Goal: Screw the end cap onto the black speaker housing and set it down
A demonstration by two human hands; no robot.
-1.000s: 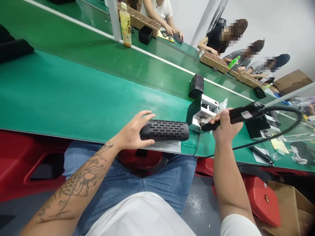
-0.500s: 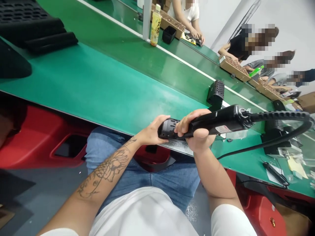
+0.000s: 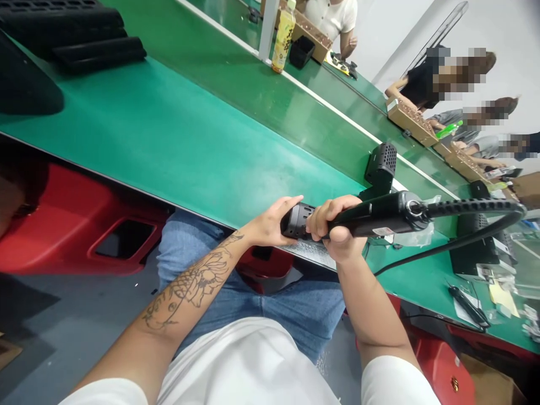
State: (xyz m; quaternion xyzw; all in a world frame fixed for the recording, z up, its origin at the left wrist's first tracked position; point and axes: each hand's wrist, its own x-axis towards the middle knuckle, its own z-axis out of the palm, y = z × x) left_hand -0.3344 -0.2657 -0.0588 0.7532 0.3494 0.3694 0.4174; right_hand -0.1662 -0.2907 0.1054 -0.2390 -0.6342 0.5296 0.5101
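At the front edge of the table, my left hand point(image 3: 272, 224) is closed around the end of a black slotted housing point(image 3: 297, 219), thumb and fingers on opposite sides. My right hand point(image 3: 337, 228) wraps round a black corded electric screwdriver point(image 3: 386, 215), held nearly level over the housing's right part. A metal ring sits at the tool's rear, where a thick black cable point(image 3: 476, 209) loops out to the right and back down. The tool's tip is hidden behind my right fingers. A silvery surface point(image 3: 316, 251) shows below the housing.
Black perforated housings point(image 3: 382, 163) stand beyond my right hand, others point(image 3: 475, 253) farther right. Black parts point(image 3: 93, 42) are stacked at the left. Another corded tool point(image 3: 468, 306) lies on the green table point(image 3: 189, 152). A yellow bottle point(image 3: 283, 39) and co-workers are across the table. Red stools point(image 3: 76, 225) stand below.
The view has shifted slightly, so the table and bottle appear a little farther right. Both hands keep their holds on the housing and screwdriver. A co-worker's hands across the table have moved.
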